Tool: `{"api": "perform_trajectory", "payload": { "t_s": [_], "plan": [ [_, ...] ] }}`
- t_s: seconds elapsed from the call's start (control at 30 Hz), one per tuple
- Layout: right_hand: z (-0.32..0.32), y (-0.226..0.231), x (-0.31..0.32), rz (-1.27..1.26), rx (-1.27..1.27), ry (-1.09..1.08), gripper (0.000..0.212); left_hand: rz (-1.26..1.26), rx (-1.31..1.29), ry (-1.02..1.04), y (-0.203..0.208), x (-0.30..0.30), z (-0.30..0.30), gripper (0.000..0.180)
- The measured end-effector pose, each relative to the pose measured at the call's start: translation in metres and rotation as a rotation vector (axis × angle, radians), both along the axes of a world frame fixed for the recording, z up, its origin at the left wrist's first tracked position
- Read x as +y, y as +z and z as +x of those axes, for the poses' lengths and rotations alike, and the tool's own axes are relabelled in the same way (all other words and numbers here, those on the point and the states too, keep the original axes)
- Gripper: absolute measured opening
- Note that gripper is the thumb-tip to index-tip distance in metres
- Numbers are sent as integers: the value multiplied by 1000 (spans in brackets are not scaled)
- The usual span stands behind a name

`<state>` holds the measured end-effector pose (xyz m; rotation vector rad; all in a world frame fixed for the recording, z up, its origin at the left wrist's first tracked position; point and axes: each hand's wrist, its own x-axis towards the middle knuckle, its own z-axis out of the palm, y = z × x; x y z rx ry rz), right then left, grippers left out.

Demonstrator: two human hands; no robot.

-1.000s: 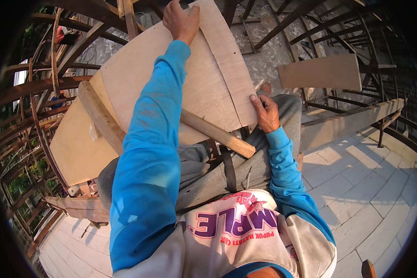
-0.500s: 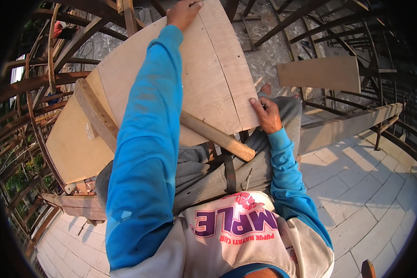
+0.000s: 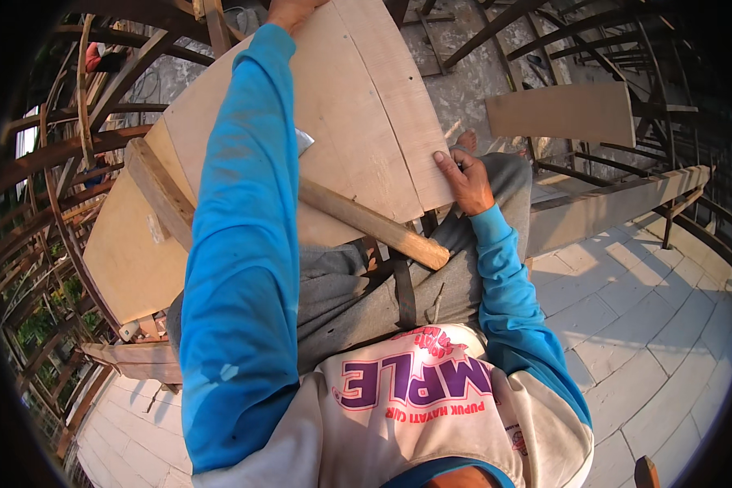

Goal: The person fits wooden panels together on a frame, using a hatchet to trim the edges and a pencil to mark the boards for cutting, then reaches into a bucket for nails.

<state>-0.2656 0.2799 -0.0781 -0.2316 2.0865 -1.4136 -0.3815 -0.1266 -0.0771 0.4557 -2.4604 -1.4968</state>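
A broad, pale wooden board (image 3: 342,138), curved along its far edge and marked with thin arcing lines, lies tilted across the person's lap, over grey trousers (image 3: 366,293). A rough wooden stick (image 3: 374,224) rests slantwise on it, one end jutting past the near edge, and a second batten (image 3: 159,191) lies along the board's left edge. The left hand (image 3: 289,10) stretches far out to the board's top edge, the blue sleeve (image 3: 244,244) straight; its fingers run out of view, so I cannot tell their grip. The right hand (image 3: 464,179) sits at the board's right near corner, wrist bent, fingers close together and pressed on the edge. A smaller plank (image 3: 561,114) rests well off on the wooden framework (image 3: 618,203)
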Motion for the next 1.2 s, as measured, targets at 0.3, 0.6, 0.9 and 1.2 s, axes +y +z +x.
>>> {"api": "perform_trajectory", "payload": {
  "t_s": [0.3,0.6,0.9,1.2],
  "plan": [
    [4,-5,8,-15,-91,-16,44,-256,42,-75,1,6,10,27],
    [4,1,8,3,-48,-11,45,100,-133,15,-5,4,1,21],
    [2,8,6,57,-7,11,47,224,-232,130,14,15,-4,19],
    [0,2,9,50,-33,21,48,-844,313,-666,8,168,28,32]
  ]
}}
